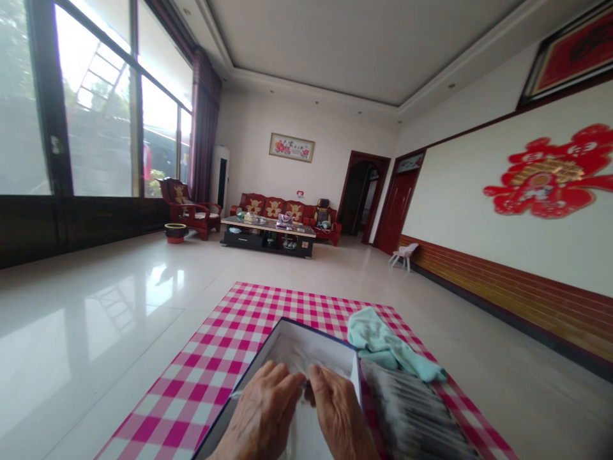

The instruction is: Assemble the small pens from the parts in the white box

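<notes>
An open box (268, 351) with a white inside and dark rim lies on a red-and-white checked cloth (215, 364) at the bottom middle. Both my hands rest inside it, side by side. My left hand (263, 412) lies with fingers stretched forward over white paper or fabric in the box. My right hand (340, 409) is beside it with fingers curled down onto the same white lining. What lies under the fingers is hidden. A dark striped flat thing (412, 415), perhaps the box lid or folded cloth, lies right of the box.
A mint-green cloth (387, 345) is crumpled on the checked cloth at the right. Glossy tiled floor (96, 319) surrounds it. Far back stand a dark coffee table (268, 236), a red sofa (282, 207), an armchair (189, 207) and a small white stool (403, 254).
</notes>
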Tool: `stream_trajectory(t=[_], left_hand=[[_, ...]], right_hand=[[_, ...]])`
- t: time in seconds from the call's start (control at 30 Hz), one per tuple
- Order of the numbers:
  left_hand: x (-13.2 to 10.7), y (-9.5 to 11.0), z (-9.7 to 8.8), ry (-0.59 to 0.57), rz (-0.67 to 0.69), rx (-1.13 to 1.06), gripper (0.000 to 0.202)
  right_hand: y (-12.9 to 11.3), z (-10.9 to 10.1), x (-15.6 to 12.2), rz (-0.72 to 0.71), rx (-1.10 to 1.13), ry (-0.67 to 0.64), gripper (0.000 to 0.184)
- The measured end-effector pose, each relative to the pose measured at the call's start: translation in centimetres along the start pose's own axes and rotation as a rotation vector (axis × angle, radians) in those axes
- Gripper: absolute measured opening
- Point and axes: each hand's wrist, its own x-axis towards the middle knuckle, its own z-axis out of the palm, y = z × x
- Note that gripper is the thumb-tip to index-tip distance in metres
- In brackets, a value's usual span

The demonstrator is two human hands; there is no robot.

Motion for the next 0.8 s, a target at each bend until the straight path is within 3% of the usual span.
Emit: stream_trajectory(t=[0.23, 0.4, 0.53, 0.8], left_hand=[[-0.3, -0.6, 0.3, 0.020, -0.024, 0.019, 0.023], [-0.3, -0.1, 0.5, -0.007, 0.003, 0.018, 0.024], [-0.1, 0.0, 0.7, -0.046, -0.016, 0.026, 0.023], [-0.4, -0.4, 1.0, -0.040, -0.024, 0.035, 0.023]], right_hand=[[-0.9, -1.8, 0.0, -0.114, -0.004, -0.102, 0.010], [0.4, -0.6, 0.2, -0.175, -0.071, -0.074, 0.022], [1.1, 0.5, 0.2, -0.052, -0.067, -0.024, 0.033], [0.1, -1.0, -0.1, -0.089, -0.043, -0.132, 0.023]])
